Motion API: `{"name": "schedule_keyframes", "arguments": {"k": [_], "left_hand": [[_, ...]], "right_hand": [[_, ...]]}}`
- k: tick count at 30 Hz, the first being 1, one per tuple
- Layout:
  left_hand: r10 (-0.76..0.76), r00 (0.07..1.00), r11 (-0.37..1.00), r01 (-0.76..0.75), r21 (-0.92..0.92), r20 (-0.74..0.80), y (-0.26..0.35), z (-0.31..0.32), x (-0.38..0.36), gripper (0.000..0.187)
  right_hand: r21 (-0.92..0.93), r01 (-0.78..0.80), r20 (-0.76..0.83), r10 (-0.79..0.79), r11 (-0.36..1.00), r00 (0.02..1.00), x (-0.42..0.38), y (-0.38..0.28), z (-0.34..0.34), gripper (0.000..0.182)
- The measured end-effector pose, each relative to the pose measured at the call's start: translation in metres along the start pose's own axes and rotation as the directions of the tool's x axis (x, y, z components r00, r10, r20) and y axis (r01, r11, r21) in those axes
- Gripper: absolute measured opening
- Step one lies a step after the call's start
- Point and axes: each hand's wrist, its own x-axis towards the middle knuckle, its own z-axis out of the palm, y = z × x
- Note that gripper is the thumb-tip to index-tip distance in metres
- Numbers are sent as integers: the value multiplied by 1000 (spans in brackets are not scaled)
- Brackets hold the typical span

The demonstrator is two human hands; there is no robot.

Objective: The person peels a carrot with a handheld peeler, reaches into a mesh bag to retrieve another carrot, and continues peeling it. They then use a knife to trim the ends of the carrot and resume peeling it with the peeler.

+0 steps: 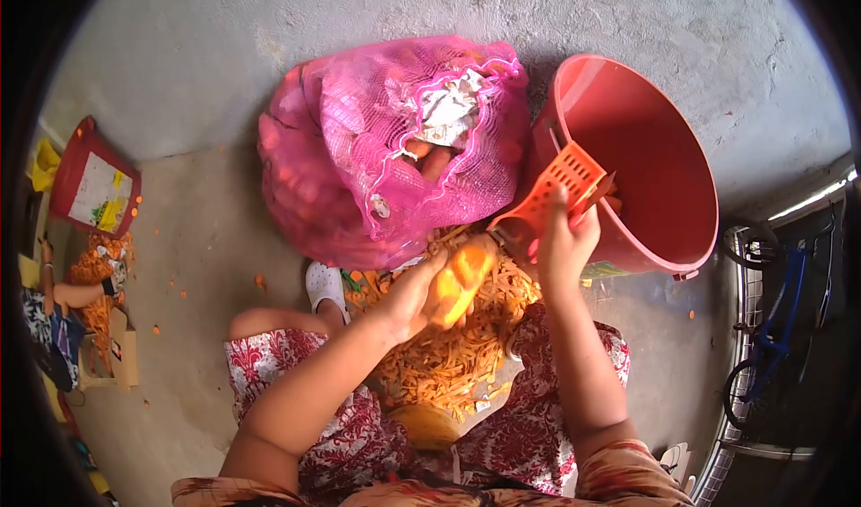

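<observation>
My left hand (pixel 414 293) is closed around a peeled, bright orange carrot (pixel 462 278), held over the pile of peelings between my legs. In my right hand (pixel 567 245) is an orange plastic peeler (pixel 571 177) with a flat, perforated body, its lower end close to the carrot. The long, thin carrot peelings (pixel 448 363) lie heaped on the floor below both hands. Ahead stands a pink mesh bag (pixel 341 157) full of carrots, its top open over some crumpled paper. A large red bucket (pixel 664 139) leans beside it, with carrot pieces partly visible behind the peeler.
At the far left, a person (pixel 63 301) sits near another peelings heap (pixel 94 274) and a second red bucket (pixel 94 179). A white clog (pixel 325 287) is on my foot beside the bag. A blue bicycle (pixel 782 319) stands at the right, and a grey wall (pixel 224 76) rises behind.
</observation>
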Motion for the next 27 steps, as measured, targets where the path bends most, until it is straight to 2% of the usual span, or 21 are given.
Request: {"name": "schedule_keyframes", "arguments": {"k": [2, 3, 6, 7, 8, 9, 10, 11, 12, 14, 18, 24, 25, 27], "left_hand": [[43, 998, 997, -45, -59, -35, 4, -1, 9, 43], [-2, 998, 992, -6, -123, -71, 6, -1, 10, 42], [20, 1000, 966, -25, -258, -21, 5, -6, 12, 40], [40, 998, 962, -26, -270, 49, 5, -8, 14, 38], [50, 999, 957, -49, -287, -4, 5, -8, 17, 37], [60, 997, 950, -74, -304, -58, 4, -7, 20, 36], [68, 991, 942, -101, -319, -112, 3, -6, 22, 35], [98, 995, 943, -104, -316, -35, 4, -7, 20, 33], [96, 993, 944, -111, -310, -65, 4, -5, 19, 33], [92, 988, 946, -125, -299, -122, 4, 2, 18, 33], [97, 988, 952, -128, -277, -124, 4, 10, 16, 33], [112, 979, 955, -154, -254, -171, 4, 8, 18, 36], [132, 976, 954, -172, -245, -173, 4, 7, 20, 37], [159, 967, 951, -204, -233, -199, 4, 7, 22, 39]], "right_hand": [[117, -101, 42, 96, 988, 994, -9, 2, 6, 12], [169, -140, 86, 127, 976, 988, -14, -1, 9, 14], [163, -144, 210, 109, 976, 972, -35, -2, 17, 17], [81, -118, 250, 94, 990, 964, -40, -3, 17, 17], [-1, -87, 291, 83, 996, 953, -45, -3, 18, 18], [-4, -79, 313, 76, 997, 947, -48, 0, 19, 17], [-59, 9, 322, 10, 998, 947, -51, -7, 21, 16], [-97, 51, 337, -15, 994, 942, -52, -7, 22, 16], [-134, 92, 352, -39, 987, 935, -54, -7, 23, 16], [-130, 49, 316, -5, 990, 949, -53, -7, 24, 17], [-119, -72, 274, 103, 990, 956, -51, -4, 23, 17], [127, -270, 227, 237, 955, 945, -51, 1, 27, 15], [211, -277, 233, 227, 938, 946, -50, 2, 28, 15], [231, -271, 181, 233, 934, 956, -52, 2, 30, 15]]}}
